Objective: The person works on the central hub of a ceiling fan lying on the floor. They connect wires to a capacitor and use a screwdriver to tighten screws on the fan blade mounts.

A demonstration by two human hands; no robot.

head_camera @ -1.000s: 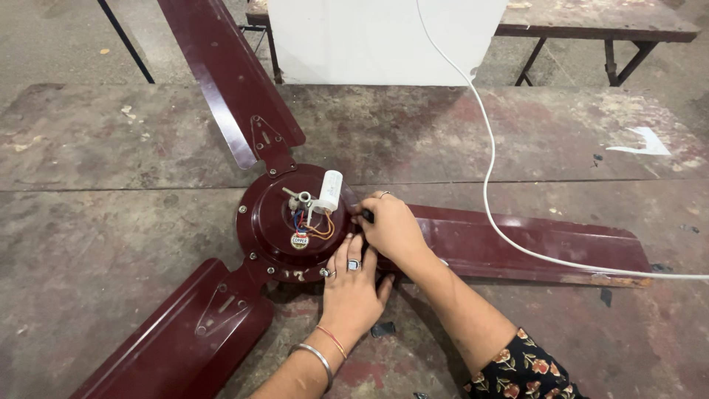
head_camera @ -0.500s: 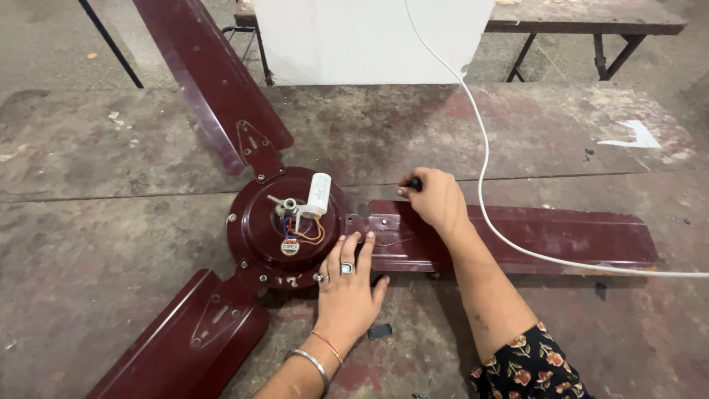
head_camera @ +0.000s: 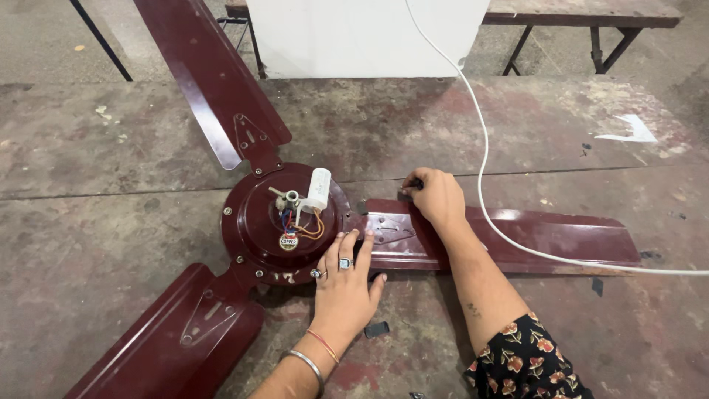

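A maroon ceiling fan lies flat, with its round motor housing [head_camera: 258, 222] facing up and a white capacitor [head_camera: 319, 189] and coloured wires on top. My left hand [head_camera: 343, 284], wearing rings and bangles, rests flat with fingers spread on the housing's rim and the bracket of the right blade [head_camera: 517, 236]. My right hand [head_camera: 437, 198] sits on the far edge of that blade near its bracket, with its fingertips pinched on a small dark part [head_camera: 410, 184].
Two more blades [head_camera: 210, 81] [head_camera: 170, 340] reach up-left and down-left. A white cable [head_camera: 484, 199] runs across the right blade. A white box [head_camera: 362, 37] stands behind. Small black bits [head_camera: 377, 329] lie on the worn red surface [head_camera: 111, 222].
My right hand has left the motor housing and moved right, to the far edge of the right blade. My left hand stays on the housing rim.
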